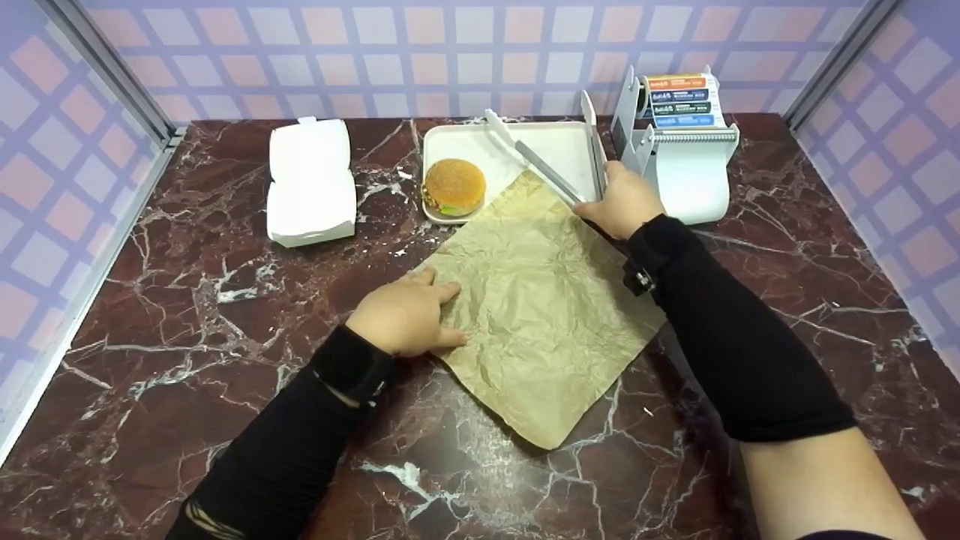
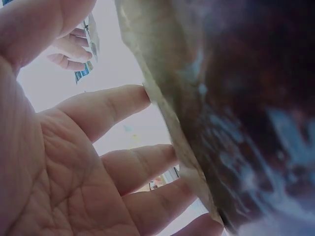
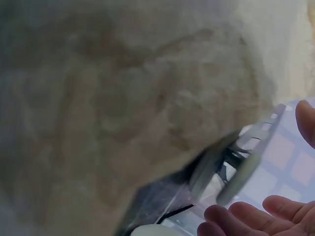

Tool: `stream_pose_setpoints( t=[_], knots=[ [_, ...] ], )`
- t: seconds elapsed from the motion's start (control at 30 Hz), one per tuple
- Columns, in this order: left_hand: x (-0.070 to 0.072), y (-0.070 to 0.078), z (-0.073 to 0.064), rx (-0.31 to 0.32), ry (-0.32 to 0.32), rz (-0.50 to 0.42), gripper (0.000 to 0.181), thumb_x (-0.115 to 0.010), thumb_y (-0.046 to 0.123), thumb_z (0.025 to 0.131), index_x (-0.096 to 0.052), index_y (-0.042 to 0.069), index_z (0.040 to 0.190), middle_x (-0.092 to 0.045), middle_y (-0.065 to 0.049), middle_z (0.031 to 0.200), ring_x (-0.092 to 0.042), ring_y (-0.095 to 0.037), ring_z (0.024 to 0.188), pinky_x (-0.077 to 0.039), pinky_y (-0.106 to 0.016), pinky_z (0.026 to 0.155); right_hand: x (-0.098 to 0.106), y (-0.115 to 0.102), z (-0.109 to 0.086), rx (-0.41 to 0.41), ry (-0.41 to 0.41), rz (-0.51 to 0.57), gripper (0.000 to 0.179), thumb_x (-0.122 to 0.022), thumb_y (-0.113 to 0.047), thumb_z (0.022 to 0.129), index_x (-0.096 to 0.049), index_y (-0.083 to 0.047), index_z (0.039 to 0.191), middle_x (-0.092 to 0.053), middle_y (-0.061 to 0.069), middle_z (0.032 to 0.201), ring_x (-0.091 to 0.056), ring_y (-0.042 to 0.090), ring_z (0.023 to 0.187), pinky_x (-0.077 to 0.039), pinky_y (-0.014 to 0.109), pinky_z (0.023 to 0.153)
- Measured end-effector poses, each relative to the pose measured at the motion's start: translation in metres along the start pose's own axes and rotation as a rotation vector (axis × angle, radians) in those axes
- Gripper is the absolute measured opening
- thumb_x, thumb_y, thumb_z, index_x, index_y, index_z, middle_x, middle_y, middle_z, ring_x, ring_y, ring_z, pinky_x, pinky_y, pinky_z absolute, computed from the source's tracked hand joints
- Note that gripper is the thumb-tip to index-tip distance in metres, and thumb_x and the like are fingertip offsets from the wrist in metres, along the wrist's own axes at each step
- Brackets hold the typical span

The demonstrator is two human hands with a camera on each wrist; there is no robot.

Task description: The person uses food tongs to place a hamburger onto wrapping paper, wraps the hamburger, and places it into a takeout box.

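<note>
A creased sheet of brown paper (image 1: 536, 300) lies diamond-wise on the marbled table, its far corner over the tray (image 1: 502, 139). My left hand (image 1: 405, 315) rests at the paper's left edge, fingers spread; the left wrist view has the fingertips along that edge (image 2: 165, 105). On the tray's left end sits a hamburger (image 1: 454, 187). Tongs (image 1: 551, 171) with white tips and grey arms lean across the tray, splayed wide. My right hand (image 1: 626, 202) is at their near end, thumb and forefinger apart beside the arms. The right wrist view shows loosely extended fingers (image 3: 261, 216) with nothing gripped between them.
An opened white takeaway box (image 1: 311, 184) stands at the back left. Close to the right hand, at the back right, is a label dispenser (image 1: 679, 142) with several coloured rolls and a white sheet hanging down. Checked walls (image 1: 450, 60) enclose the back and sides.
</note>
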State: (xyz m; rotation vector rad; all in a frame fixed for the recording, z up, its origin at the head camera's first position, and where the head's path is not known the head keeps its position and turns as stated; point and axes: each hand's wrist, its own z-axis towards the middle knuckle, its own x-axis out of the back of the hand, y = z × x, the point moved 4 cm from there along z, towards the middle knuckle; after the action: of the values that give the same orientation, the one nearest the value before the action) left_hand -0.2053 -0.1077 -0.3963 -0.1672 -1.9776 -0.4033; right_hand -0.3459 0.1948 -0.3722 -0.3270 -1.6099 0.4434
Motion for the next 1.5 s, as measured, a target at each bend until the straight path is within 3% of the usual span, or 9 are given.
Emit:
stream_pose_setpoints(
  t=[0.37, 0.53, 0.77, 0.9, 1.03, 1.2, 1.37, 1.5],
  knots=[
    [0.001, 0.0, -0.001, 0.006, 0.004, -0.01, 0.092, -0.072, 0.064, 0.09, -0.037, 0.024, 0.165, -0.021, -0.022, 0.173, -0.026, -0.046, 0.158, -0.028, -0.061, 0.128, -0.01, -0.002, 0.01, -0.019, -0.011, -0.071, 0.078, -0.08, -0.029, 0.09, -0.039, 0.01, 0.144, -0.063, 0.035, 0.131, -0.063, 0.052, 0.121, -0.052, 0.06, 0.105],
    [0.001, 0.0, -0.001, 0.008, 0.007, -0.02, 0.091, -0.072, 0.064, 0.089, -0.038, 0.025, 0.164, -0.021, -0.021, 0.173, -0.026, -0.046, 0.158, -0.029, -0.062, 0.127, -0.009, -0.003, 0.012, -0.039, -0.033, -0.057, 0.074, -0.076, -0.024, 0.091, -0.036, 0.012, 0.143, -0.061, 0.037, 0.132, -0.062, 0.052, 0.122, -0.052, 0.059, 0.105],
    [0.002, 0.0, 0.0, 0.006, 0.004, -0.016, 0.092, -0.072, 0.063, 0.089, -0.037, 0.024, 0.165, -0.021, -0.021, 0.173, -0.025, -0.045, 0.159, -0.029, -0.061, 0.127, -0.008, -0.004, 0.013, -0.081, -0.124, -0.05, 0.074, -0.062, -0.023, 0.096, -0.026, 0.016, 0.148, -0.055, 0.041, 0.137, -0.059, 0.053, 0.126, -0.05, 0.057, 0.108],
    [0.002, 0.0, 0.0, 0.002, 0.008, -0.018, 0.091, -0.072, 0.062, 0.089, -0.038, 0.023, 0.164, -0.022, -0.022, 0.173, -0.026, -0.047, 0.158, -0.03, -0.061, 0.128, -0.006, -0.004, 0.013, -0.126, -0.138, -0.038, 0.07, -0.057, -0.023, 0.095, -0.028, 0.016, 0.146, -0.057, 0.038, 0.133, -0.066, 0.046, 0.11, -0.059, 0.051, 0.095],
    [0.0, 0.0, 0.001, 0.006, 0.003, -0.021, 0.091, -0.072, 0.062, 0.09, -0.038, 0.023, 0.164, -0.021, -0.022, 0.173, -0.026, -0.047, 0.158, -0.029, -0.06, 0.128, -0.004, -0.003, 0.011, -0.143, -0.132, 0.002, 0.065, -0.053, -0.02, 0.092, -0.035, 0.017, 0.142, -0.06, 0.032, 0.129, -0.063, 0.037, 0.096, -0.058, 0.044, 0.085],
    [-0.001, 0.0, 0.001, 0.004, 0.004, -0.018, 0.091, -0.072, 0.063, 0.09, -0.038, 0.024, 0.164, -0.021, -0.022, 0.173, -0.026, -0.047, 0.158, -0.029, -0.061, 0.128, -0.002, 0.0, 0.005, -0.143, -0.064, 0.081, 0.062, -0.055, -0.031, 0.095, -0.046, 0.016, 0.135, -0.058, 0.025, 0.124, -0.057, 0.038, 0.108, -0.051, 0.051, 0.103],
    [0.0, 0.0, 0.001, 0.001, 0.0, -0.008, 0.091, -0.071, 0.064, 0.09, -0.037, 0.024, 0.164, -0.022, -0.022, 0.173, -0.027, -0.047, 0.158, -0.03, -0.062, 0.127, 0.004, 0.001, -0.002, -0.131, -0.011, 0.121, 0.087, -0.055, -0.055, 0.102, -0.036, 0.017, 0.148, -0.054, 0.034, 0.141, -0.056, 0.046, 0.132, -0.044, 0.055, 0.118],
    [0.0, -0.001, 0.002, 0.001, -0.004, -0.003, 0.092, -0.07, 0.065, 0.09, -0.036, 0.023, 0.165, -0.021, -0.022, 0.173, -0.027, -0.047, 0.158, -0.03, -0.062, 0.127, 0.013, 0.0, -0.011, -0.08, 0.054, 0.125, 0.088, -0.052, -0.062, 0.103, -0.038, 0.011, 0.15, -0.056, 0.034, 0.144, -0.054, 0.048, 0.136, -0.042, 0.058, 0.118]
  ],
)
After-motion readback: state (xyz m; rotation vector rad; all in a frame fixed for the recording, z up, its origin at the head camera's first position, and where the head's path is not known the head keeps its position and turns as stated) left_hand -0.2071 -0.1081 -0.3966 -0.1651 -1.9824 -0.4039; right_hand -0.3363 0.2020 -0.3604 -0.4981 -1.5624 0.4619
